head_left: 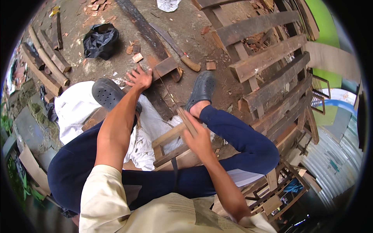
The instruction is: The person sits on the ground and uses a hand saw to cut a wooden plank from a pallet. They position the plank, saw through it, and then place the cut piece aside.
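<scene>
My right hand [197, 136] is closed round the light wooden handle of what looks like a handsaw [186, 121], its thin blade seen edge-on and pointing away from me. The blade reaches a dark wooden board [158, 101] lying between my feet, close to a short brown wood block [166, 66]. With fingers spread, my left hand [140, 79] presses down at the board, just left of the blade. Beyond lies a machete [171, 42] with a curved wooden handle, beside a long dark timber [142, 25].
Slatted wooden pallets [268, 58] stand along the right. A black plastic bag [100, 40] and several wood strips [46, 56] lie at the left. White sacking [75, 112] is under my left foot, and a wooden frame [169, 136] sits before my lap. Corrugated metal sheet [330, 159] is at far right.
</scene>
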{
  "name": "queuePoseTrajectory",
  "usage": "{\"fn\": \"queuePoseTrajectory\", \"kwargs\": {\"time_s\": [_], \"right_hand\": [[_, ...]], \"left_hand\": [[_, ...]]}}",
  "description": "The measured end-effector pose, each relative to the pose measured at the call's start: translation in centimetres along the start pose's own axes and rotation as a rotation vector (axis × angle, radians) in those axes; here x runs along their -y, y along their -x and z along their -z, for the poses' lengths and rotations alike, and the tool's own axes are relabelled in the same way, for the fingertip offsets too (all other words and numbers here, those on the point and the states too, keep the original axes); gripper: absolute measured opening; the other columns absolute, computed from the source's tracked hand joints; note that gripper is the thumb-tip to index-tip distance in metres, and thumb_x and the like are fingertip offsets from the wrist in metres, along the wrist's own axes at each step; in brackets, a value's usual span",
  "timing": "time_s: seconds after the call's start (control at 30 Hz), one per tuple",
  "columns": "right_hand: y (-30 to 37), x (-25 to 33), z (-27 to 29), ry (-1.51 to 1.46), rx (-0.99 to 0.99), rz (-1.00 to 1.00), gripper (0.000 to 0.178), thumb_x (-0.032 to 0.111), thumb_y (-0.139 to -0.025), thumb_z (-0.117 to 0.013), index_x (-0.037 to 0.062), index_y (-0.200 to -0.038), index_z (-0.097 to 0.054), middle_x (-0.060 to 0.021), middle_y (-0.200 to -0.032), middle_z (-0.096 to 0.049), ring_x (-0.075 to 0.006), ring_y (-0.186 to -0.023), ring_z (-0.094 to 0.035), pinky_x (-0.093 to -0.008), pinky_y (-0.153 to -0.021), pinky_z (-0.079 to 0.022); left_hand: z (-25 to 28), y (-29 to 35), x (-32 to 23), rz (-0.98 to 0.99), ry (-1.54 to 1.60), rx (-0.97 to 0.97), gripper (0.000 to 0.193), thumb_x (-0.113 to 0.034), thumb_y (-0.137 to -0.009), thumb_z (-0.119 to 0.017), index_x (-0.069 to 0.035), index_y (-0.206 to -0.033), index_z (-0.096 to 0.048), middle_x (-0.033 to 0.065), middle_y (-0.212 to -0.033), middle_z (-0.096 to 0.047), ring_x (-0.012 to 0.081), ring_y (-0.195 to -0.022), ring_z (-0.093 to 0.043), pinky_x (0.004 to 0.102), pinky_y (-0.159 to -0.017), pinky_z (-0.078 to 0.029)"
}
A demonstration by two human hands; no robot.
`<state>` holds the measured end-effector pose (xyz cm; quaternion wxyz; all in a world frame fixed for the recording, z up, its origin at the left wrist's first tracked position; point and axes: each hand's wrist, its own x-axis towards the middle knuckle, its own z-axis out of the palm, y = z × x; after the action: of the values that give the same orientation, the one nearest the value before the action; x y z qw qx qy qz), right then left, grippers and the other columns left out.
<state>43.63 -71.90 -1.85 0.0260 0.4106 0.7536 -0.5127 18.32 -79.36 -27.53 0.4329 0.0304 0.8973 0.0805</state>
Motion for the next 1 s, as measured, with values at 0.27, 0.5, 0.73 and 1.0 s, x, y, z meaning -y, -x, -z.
{"fn": "queuePoseTrajectory", "kwargs": {"time_s": [0.27, 0.5, 0.73, 1.0], "right_hand": [[-5.7, -0.1, -2.8, -0.016, 0.033, -0.093, 0.055, -0.001, -0.086, -0.059, 0.0001, -0.141, -0.059, -0.0263, -0.122, -0.071, -0.0279, -0.116, -0.07, -0.0336, -0.099, -0.051], [-0.1, -1.6, 0.1, 0.049, 0.021, 0.111, 0.059, 0.001, -0.083, -0.059, -0.0001, -0.142, -0.058, -0.0265, -0.118, -0.072, -0.032, -0.104, -0.073, -0.0373, -0.091, -0.054], [2.6, 0.7, 0.7, 0.15, 0.017, 0.121, 0.057, -0.003, -0.084, -0.059, -0.0023, -0.141, -0.058, -0.0259, -0.121, -0.071, -0.0278, -0.114, -0.071, -0.0349, -0.096, -0.053], [-4.0, 0.3, -2.6, -0.005, 0.043, -0.005, 0.056, -0.004, -0.085, -0.057, -0.0006, -0.141, -0.059, -0.0225, -0.128, -0.07, -0.0216, -0.123, -0.066, -0.031, -0.103, -0.049]], "left_hand": [[0.0, 0.2, -2.2, -0.048, 0.034, 0.02, 0.089, -0.066, -0.099, -0.038, -0.017, -0.166, -0.007, 0.023, -0.171, 0.0, 0.0463, -0.156, 0.016, 0.0723, -0.116, 0.01], [1.0, 1.2, -1.4, 0.009, 0.055, 0.058, 0.091, -0.065, -0.099, -0.039, -0.015, -0.166, -0.005, 0.0218, -0.172, 0.005, 0.0449, -0.155, 0.02, 0.0708, -0.116, 0.013], [1.7, 1.1, -2.0, 0.012, 0.058, 0.089, 0.091, -0.065, -0.099, -0.039, -0.015, -0.166, -0.002, 0.0209, -0.172, 0.004, 0.0446, -0.155, 0.02, 0.0692, -0.118, 0.013], [1.2, 0.1, -1.8, -0.009, 0.057, 0.039, 0.089, -0.064, -0.1, -0.038, -0.015, -0.166, -0.005, 0.0222, -0.172, 0.003, 0.0454, -0.155, 0.018, 0.0696, -0.118, 0.012]]}}
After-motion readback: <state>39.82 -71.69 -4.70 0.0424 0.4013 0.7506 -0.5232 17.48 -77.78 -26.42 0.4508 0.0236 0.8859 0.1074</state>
